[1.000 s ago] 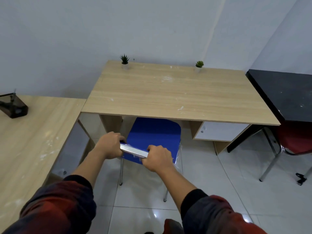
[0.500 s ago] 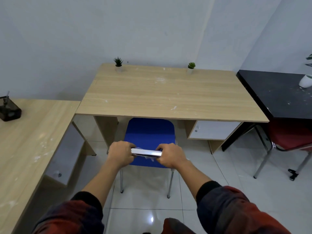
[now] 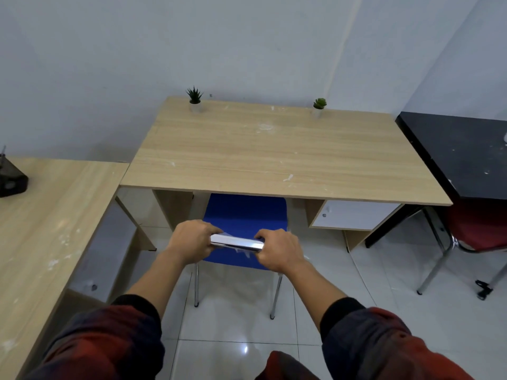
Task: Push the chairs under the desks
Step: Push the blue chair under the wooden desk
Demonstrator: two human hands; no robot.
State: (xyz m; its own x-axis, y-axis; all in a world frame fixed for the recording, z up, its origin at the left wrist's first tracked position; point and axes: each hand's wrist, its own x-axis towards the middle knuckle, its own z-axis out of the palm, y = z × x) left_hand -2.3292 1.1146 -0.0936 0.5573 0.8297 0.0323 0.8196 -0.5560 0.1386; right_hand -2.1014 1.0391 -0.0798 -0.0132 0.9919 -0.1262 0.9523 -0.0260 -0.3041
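Note:
A blue chair (image 3: 244,215) with chrome legs stands in front of the light wooden desk (image 3: 279,154), its seat partly under the desk's front edge. My left hand (image 3: 192,242) and my right hand (image 3: 279,250) both grip the shiny top bar of the chair's backrest (image 3: 237,242), one at each end. A red chair (image 3: 477,226) with chrome legs sits partly under the black desk (image 3: 461,152) at the right.
Two small potted plants (image 3: 195,98) (image 3: 318,106) stand at the wooden desk's back edge. Another wooden desk (image 3: 46,237) runs along the left, with a dark holder (image 3: 11,179) on it. A white drawer unit (image 3: 354,215) hangs under the middle desk's right side. The floor is glossy white tile.
The blue chair has straightened to face the desk squarely. Both hands keep their grip on the backrest bar.

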